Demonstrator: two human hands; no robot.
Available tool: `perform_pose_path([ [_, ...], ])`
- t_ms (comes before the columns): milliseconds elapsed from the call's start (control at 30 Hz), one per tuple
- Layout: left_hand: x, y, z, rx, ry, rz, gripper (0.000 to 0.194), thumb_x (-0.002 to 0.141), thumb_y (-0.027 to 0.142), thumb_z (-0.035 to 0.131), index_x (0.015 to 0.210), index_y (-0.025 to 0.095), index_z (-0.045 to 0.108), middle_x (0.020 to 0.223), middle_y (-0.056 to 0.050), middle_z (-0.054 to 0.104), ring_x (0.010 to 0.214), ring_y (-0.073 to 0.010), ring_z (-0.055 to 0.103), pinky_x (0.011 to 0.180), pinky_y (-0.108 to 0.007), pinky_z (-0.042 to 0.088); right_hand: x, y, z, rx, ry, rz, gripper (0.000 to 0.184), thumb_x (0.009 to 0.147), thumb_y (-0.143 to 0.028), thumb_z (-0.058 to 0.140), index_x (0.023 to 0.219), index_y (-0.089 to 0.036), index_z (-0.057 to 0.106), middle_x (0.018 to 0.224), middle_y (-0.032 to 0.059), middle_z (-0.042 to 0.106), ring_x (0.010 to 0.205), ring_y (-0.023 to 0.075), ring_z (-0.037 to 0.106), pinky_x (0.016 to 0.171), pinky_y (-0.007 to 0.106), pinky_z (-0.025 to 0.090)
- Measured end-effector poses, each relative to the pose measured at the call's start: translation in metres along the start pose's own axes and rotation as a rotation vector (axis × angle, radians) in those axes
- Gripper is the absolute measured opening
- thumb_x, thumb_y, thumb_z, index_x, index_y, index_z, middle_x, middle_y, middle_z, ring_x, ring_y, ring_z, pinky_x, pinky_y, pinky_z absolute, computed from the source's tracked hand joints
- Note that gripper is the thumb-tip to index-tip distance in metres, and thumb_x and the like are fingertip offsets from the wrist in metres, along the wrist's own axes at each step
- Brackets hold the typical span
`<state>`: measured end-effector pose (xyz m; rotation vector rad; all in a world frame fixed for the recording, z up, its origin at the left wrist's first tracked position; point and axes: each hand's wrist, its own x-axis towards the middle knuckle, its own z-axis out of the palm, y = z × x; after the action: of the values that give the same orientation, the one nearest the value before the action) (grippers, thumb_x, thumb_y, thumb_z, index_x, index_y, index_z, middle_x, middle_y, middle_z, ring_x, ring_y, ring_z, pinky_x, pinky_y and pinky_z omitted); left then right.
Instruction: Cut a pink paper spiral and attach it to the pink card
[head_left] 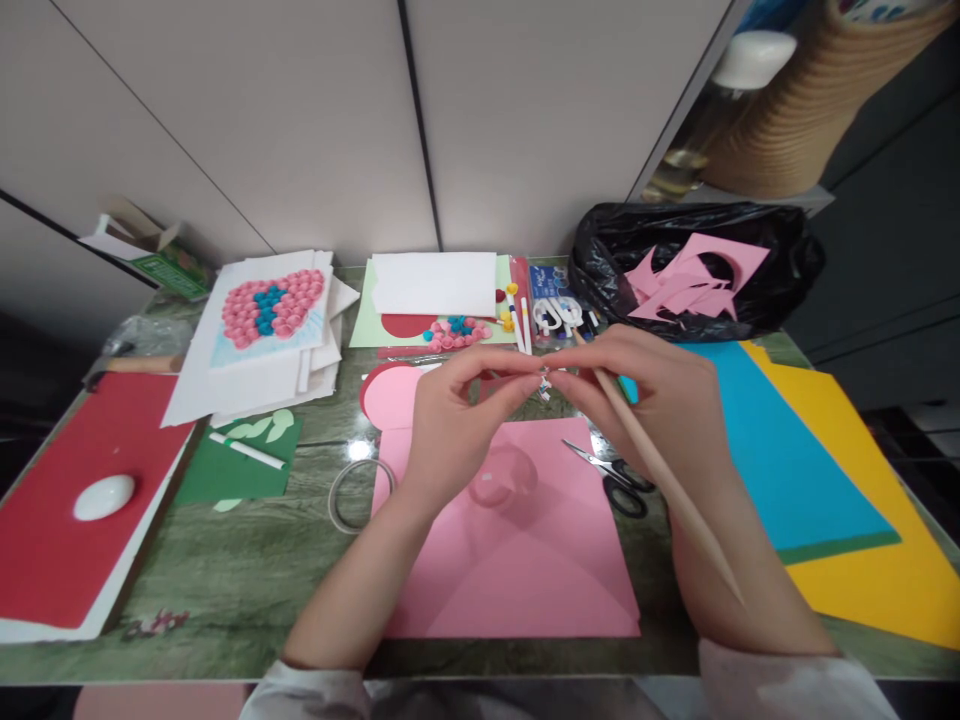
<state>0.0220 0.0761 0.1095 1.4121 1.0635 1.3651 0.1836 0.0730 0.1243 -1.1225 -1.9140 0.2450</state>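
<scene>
My left hand (457, 420) and my right hand (660, 400) meet fingertip to fingertip above a pink sheet of paper (540, 580). Between their pinched fingers is a small whitish patterned bit (545, 386), too small to name. A long pale wooden stick (667, 475) runs through my right hand and slants back along the forearm. Below the fingers, a clear round object (504, 477) rests on the pink sheet. Black-handled scissors (619, 482) lie beside the right wrist. Left of the sheet is a roll of tape (335, 500).
A black plastic bag (600, 250) holds pink paper scraps (694, 280). Blue paper (787, 460) and yellow paper (885, 580) lie right. At left are a flower picture (274, 312), green paper (247, 465), red paper (82, 430) and a white egg-shaped object (105, 497).
</scene>
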Motion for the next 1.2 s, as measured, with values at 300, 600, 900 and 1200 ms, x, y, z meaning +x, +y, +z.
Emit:
perform_pose_path([
  [300, -0.0009, 0.0006, -0.0012, 0.013, 0.011, 0.002, 0.006, 0.072, 0.019, 0.069, 0.077, 0.023, 0.070, 0.078, 0.000, 0.069, 0.073, -0.0133, 0.063, 0.068, -0.027, 0.053, -0.0006, -0.0004, 0.0002, -0.004, -0.010, 0.016, 0.014, 0.082, -0.021, 0.059, 0.090, -0.027, 0.069, 0.073, 0.0010, 0.064, 0.062, 0.0136, 0.057, 0.053, 0.026, 0.043],
  [600, -0.0004, -0.0005, -0.0015, -0.004, 0.016, 0.000, 0.007, 0.071, 0.020, 0.071, 0.076, 0.024, 0.070, 0.077, 0.001, 0.069, 0.071, -0.0126, 0.063, 0.066, -0.026, 0.052, 0.0006, -0.0007, -0.0004, 0.007, -0.007, 0.006, 0.011, 0.082, -0.023, 0.060, 0.087, -0.028, 0.068, 0.072, 0.0000, 0.064, 0.061, 0.0138, 0.057, 0.052, 0.026, 0.042],
  [900, -0.0007, 0.0018, 0.0000, 0.018, -0.002, 0.010, 0.007, 0.070, 0.018, 0.070, 0.076, 0.022, 0.070, 0.077, 0.000, 0.069, 0.074, -0.0135, 0.064, 0.069, -0.026, 0.054, -0.0003, -0.0009, -0.0013, -0.015, -0.031, 0.006, 0.004, 0.081, -0.025, 0.061, 0.081, -0.026, 0.066, 0.070, -0.0008, 0.063, 0.060, 0.0130, 0.056, 0.055, 0.026, 0.042],
  [1200, -0.0009, 0.0019, -0.0002, -0.020, -0.010, 0.011, 0.008, 0.071, 0.016, 0.070, 0.076, 0.022, 0.070, 0.077, 0.002, 0.069, 0.075, -0.0106, 0.064, 0.069, -0.021, 0.052, 0.0001, -0.0003, -0.0030, -0.040, -0.067, 0.004, 0.009, 0.085, -0.023, 0.056, 0.085, -0.022, 0.066, 0.074, 0.0007, 0.062, 0.064, 0.0129, 0.057, 0.058, 0.025, 0.043],
])
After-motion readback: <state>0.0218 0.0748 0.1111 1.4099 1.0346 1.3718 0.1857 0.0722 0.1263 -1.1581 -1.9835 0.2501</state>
